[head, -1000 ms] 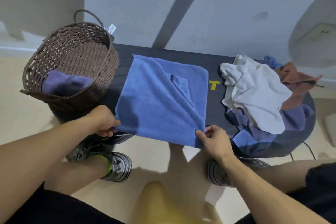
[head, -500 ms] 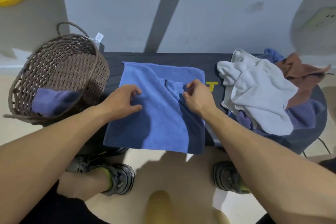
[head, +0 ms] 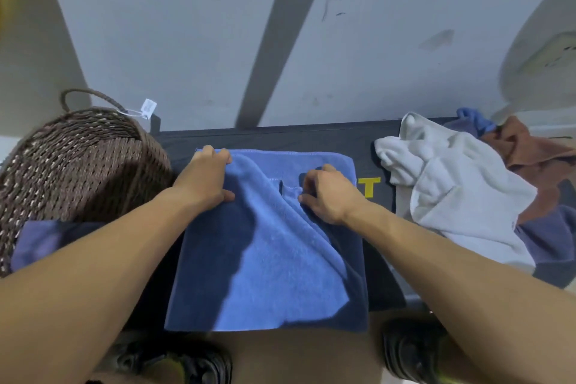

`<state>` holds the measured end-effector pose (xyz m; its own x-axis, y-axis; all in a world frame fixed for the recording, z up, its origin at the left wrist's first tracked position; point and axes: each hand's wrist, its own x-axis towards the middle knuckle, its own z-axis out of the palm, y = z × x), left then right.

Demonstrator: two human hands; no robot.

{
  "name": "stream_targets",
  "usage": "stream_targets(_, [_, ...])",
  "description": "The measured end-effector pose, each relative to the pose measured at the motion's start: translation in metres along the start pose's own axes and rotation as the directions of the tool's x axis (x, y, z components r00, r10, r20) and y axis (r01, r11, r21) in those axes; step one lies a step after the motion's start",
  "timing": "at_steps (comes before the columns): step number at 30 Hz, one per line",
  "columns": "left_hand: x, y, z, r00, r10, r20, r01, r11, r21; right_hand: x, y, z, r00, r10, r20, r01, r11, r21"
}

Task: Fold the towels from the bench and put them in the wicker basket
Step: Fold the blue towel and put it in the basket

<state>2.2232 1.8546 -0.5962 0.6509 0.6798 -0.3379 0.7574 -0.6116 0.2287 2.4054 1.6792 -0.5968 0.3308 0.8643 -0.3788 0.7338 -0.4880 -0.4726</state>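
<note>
Both hands have travelled to the far half of the blue towel (head: 274, 246) since a second ago, when they were pinching its near corners at the bench's front edge. Now the left hand (head: 204, 179) sits at the far-left corner, fingers curled over the far hem and gripping the cloth, thumb lying on top. The right hand (head: 325, 193) is just right of the towel's middle, fingers bent and pinching a small raised flap of the fabric. Half a second ago the left hand was lower, mid-towel; it has slid out to that corner.

The towel lies spread across the dark bench (head: 311, 135), far hem running straight and parallel to the wall, near edge hanging over the bench front above the shoes (head: 411, 349). A diagonal ridge runs from the centre down to the near-right.

On the left, the wicker basket (head: 78, 159) stands right against the towel's left side, a folded purple towel (head: 46, 240) already inside it, partly hidden by the left forearm. On the right, a strip of bare bench with a yellow letter separates the blue towel from the heap: white towel (head: 452, 184) on top, rust-coloured cloth (head: 530, 153) and purple cloth beneath. Bare bench shows along the far edge too.
</note>
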Motion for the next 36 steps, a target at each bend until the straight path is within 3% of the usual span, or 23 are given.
stream_targets(3, [0.001,-0.003,0.002,1.000,0.015,-0.012,-0.015,1.000,-0.018,0.006,0.012,-0.026,0.994,0.083,-0.076,-0.081,0.997,0.018])
stream_targets(7, [0.005,-0.006,0.000,1.000,-0.013,0.018,0.014,0.998,-0.060,0.015,0.044,-0.060,0.915,0.316,-0.249,-0.259,0.937,0.236])
stream_targets(11, [0.016,-0.008,-0.004,0.993,-0.092,0.078,0.104,0.982,-0.159,0.018,0.058,-0.043,0.889,0.373,-0.267,-0.297,0.911,0.286])
stream_targets(16, [0.028,-0.012,0.000,0.987,-0.126,-0.104,0.101,0.971,-0.215,0.024,0.059,-0.035,0.890,0.348,-0.295,-0.270,0.923,0.275])
stream_targets(21, [0.036,-0.027,-0.010,0.992,-0.079,-0.094,0.043,0.943,-0.329,0.029,0.057,-0.035,0.954,0.212,-0.213,-0.209,0.977,0.040])
stream_targets(25, [0.046,-0.034,-0.021,0.999,0.000,-0.053,-0.015,0.957,-0.290,0.036,0.052,-0.051,0.984,0.143,-0.110,-0.151,0.986,-0.071])
stream_targets(28, [0.053,-0.035,-0.024,0.998,0.001,-0.055,-0.018,0.948,-0.318,0.040,0.052,-0.064,0.982,0.166,-0.090,-0.171,0.984,-0.056])
stream_targets(31, [0.058,-0.038,-0.023,0.999,-0.011,-0.033,0.000,0.947,-0.322,0.043,0.053,-0.068,0.971,0.239,0.024,-0.241,0.966,0.093])
stream_targets(36, [0.062,-0.043,-0.016,0.995,-0.061,-0.078,0.029,0.932,-0.362,0.048,0.051,-0.066,0.969,0.235,0.072,-0.237,0.971,0.024])
